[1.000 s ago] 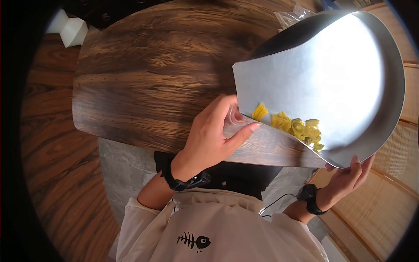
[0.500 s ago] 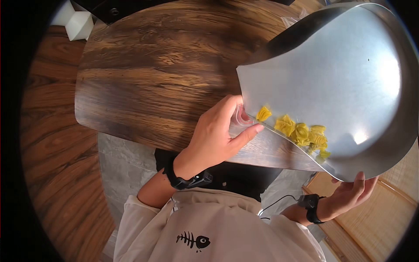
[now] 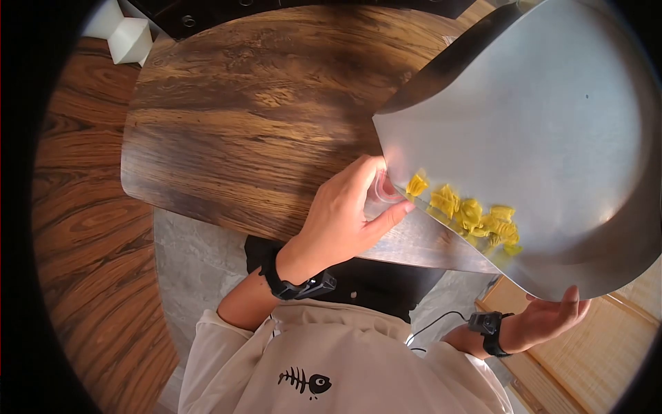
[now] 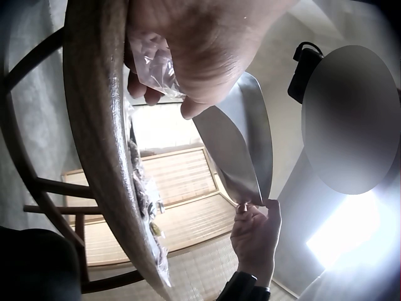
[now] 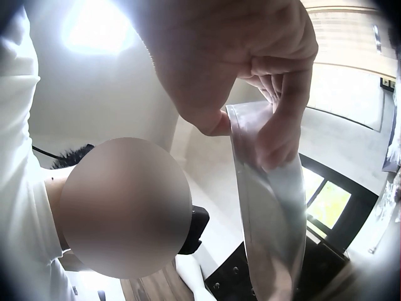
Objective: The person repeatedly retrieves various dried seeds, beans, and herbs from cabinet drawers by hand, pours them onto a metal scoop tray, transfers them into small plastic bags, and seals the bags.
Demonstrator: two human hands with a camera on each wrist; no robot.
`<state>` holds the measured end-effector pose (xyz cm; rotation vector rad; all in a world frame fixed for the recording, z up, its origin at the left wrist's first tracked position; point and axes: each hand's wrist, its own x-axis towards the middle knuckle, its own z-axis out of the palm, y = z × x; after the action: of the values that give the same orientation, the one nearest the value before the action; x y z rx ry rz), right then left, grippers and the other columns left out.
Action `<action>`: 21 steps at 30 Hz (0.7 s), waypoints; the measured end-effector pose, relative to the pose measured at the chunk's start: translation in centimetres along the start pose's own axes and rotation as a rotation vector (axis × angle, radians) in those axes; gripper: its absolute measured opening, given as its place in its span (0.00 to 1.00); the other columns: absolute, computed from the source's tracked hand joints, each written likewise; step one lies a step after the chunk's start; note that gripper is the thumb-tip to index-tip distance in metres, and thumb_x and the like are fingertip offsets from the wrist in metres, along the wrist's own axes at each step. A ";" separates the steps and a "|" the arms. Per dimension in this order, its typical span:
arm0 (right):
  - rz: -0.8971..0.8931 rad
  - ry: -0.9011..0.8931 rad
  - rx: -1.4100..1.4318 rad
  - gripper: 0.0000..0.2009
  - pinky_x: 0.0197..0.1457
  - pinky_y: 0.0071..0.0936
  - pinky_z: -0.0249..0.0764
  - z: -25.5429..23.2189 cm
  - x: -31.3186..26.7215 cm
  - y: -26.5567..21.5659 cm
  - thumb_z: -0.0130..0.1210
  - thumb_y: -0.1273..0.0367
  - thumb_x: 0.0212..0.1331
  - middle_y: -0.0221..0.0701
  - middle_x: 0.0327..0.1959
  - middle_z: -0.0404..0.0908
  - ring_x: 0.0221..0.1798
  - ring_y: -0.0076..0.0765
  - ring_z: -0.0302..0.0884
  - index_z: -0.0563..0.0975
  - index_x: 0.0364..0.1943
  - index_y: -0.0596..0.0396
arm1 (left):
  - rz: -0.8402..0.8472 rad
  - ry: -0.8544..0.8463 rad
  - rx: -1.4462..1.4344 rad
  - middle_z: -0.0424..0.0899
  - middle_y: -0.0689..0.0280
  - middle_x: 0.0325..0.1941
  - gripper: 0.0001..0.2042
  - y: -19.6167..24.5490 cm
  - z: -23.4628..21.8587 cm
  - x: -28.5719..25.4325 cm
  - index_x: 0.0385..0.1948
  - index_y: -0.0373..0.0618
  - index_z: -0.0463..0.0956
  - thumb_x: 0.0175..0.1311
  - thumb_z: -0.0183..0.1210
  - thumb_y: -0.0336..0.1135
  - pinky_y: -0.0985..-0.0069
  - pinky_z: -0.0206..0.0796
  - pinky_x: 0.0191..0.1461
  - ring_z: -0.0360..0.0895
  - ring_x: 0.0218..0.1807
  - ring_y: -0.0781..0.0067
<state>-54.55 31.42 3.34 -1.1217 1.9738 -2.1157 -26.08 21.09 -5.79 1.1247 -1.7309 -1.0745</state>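
Note:
A large metal scoop pan (image 3: 531, 117) with a narrow, open mouth is held tilted over the table's right side in the head view. Yellow, crinkled flower-like pieces (image 3: 472, 214) lie along its near edge, one of them close to the mouth. My left hand (image 3: 341, 217) curls round a clear container (image 3: 383, 189) right at the mouth's near corner; in the left wrist view its faceted wall shows between palm and fingers. At the pan's near right rim, my right hand (image 3: 546, 324) grips the edge, thumb on one side and fingers on the other in the right wrist view.
The brown wooden table (image 3: 255, 117) has a curved edge close to my body. A white faceted object (image 3: 129, 40) stands beyond its far left, near a dark piece of furniture (image 3: 207, 15). Woven-panel furniture (image 3: 593, 345) is at the right. A cable runs from my right wrist.
The pan has shifted nearer and its tilt has changed, with my right hand moving down in the head view. The yellow pieces have shifted slightly. My left hand stays by the mouth.

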 end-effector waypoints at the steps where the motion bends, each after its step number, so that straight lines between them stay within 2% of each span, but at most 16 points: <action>1: -0.007 0.001 0.000 0.19 0.11 0.21 0.66 0.3 0.0 -0.2 0.58 0.62 0.60 0.39 0.34 0.82 0.18 0.31 0.77 0.76 0.48 0.65 | -0.003 -0.004 -0.005 0.81 0.62 0.36 0.23 0.0 0.0 0.0 0.52 0.38 0.72 0.58 0.72 0.29 0.75 0.73 0.45 0.80 0.38 0.72; 3: -0.015 0.002 0.001 0.19 0.10 0.21 0.65 0.3 0.0 -0.4 0.59 0.62 0.60 0.39 0.34 0.82 0.17 0.31 0.77 0.76 0.47 0.65 | 0.001 0.004 -0.012 0.81 0.62 0.36 0.22 -0.1 0.0 0.0 0.52 0.38 0.72 0.58 0.72 0.29 0.75 0.73 0.45 0.80 0.38 0.72; 5: -0.019 -0.029 -0.024 0.21 0.21 0.24 0.76 -0.3 0.1 -0.5 0.60 0.62 0.59 0.40 0.38 0.83 0.27 0.33 0.82 0.77 0.49 0.66 | 0.006 0.008 -0.021 0.81 0.62 0.36 0.22 0.0 0.0 0.0 0.52 0.38 0.72 0.58 0.72 0.29 0.75 0.73 0.45 0.80 0.38 0.72; 6: -0.021 -0.026 -0.024 0.21 0.21 0.24 0.76 0.0 0.1 -0.8 0.60 0.62 0.59 0.40 0.38 0.83 0.27 0.33 0.82 0.77 0.49 0.66 | 0.008 0.012 -0.015 0.81 0.62 0.36 0.22 0.1 0.0 0.0 0.52 0.38 0.72 0.58 0.72 0.29 0.74 0.73 0.45 0.80 0.38 0.72; 8: -0.095 -0.041 0.067 0.23 0.40 0.30 0.82 0.9 -0.2 -1.3 0.61 0.62 0.58 0.42 0.43 0.82 0.41 0.35 0.84 0.77 0.52 0.67 | 0.014 0.018 -0.007 0.81 0.62 0.36 0.22 0.1 0.0 0.2 0.52 0.38 0.73 0.58 0.72 0.30 0.74 0.73 0.45 0.80 0.39 0.72; 9: -0.097 -0.038 0.069 0.23 0.40 0.30 0.82 1.1 -0.5 -1.8 0.61 0.62 0.58 0.42 0.43 0.82 0.41 0.35 0.84 0.77 0.52 0.67 | 0.037 0.027 -0.004 0.80 0.62 0.35 0.20 0.0 0.1 0.1 0.48 0.39 0.72 0.58 0.73 0.32 0.72 0.72 0.41 0.79 0.36 0.68; 10: -0.113 -0.048 0.078 0.23 0.46 0.32 0.81 1.4 -0.8 -2.2 0.61 0.62 0.58 0.42 0.46 0.82 0.47 0.35 0.82 0.77 0.52 0.68 | 0.058 0.037 -0.001 0.80 0.62 0.35 0.19 -0.1 0.2 0.1 0.44 0.40 0.71 0.58 0.73 0.35 0.70 0.71 0.37 0.78 0.33 0.65; 11: -0.130 -0.057 0.087 0.24 0.53 0.35 0.79 1.6 -0.9 -2.4 0.61 0.62 0.58 0.42 0.48 0.82 0.52 0.36 0.80 0.78 0.53 0.68 | 0.060 0.039 0.000 0.80 0.62 0.35 0.19 0.0 0.1 0.1 0.44 0.40 0.71 0.58 0.73 0.35 0.70 0.71 0.37 0.78 0.33 0.65; 14: -0.130 0.019 0.054 0.23 0.50 0.33 0.80 1.6 -1.0 -2.4 0.60 0.62 0.58 0.41 0.49 0.81 0.51 0.35 0.81 0.79 0.51 0.68 | 0.043 0.033 0.000 0.80 0.60 0.36 0.21 0.2 0.0 0.2 0.46 0.39 0.71 0.58 0.73 0.35 0.69 0.72 0.38 0.79 0.34 0.63; 17: -0.120 0.046 0.045 0.22 0.51 0.33 0.80 1.3 -0.8 -2.0 0.60 0.62 0.58 0.40 0.50 0.81 0.52 0.36 0.81 0.80 0.50 0.67 | 0.113 0.080 0.031 0.80 0.58 0.38 0.22 0.0 0.2 0.1 0.48 0.38 0.71 0.59 0.73 0.36 0.67 0.73 0.39 0.79 0.35 0.60; 21: -0.107 0.075 0.072 0.23 0.50 0.34 0.82 0.3 -0.2 -1.1 0.59 0.62 0.57 0.40 0.50 0.81 0.53 0.36 0.81 0.79 0.53 0.67 | 0.104 0.072 -0.010 0.79 0.56 0.39 0.23 -0.1 0.2 0.0 0.50 0.38 0.71 0.60 0.72 0.37 0.66 0.73 0.41 0.79 0.37 0.57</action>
<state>-53.76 31.44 4.18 -1.1771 1.8907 -2.2945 -26.20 21.14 -5.90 1.0426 -1.7067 -0.9672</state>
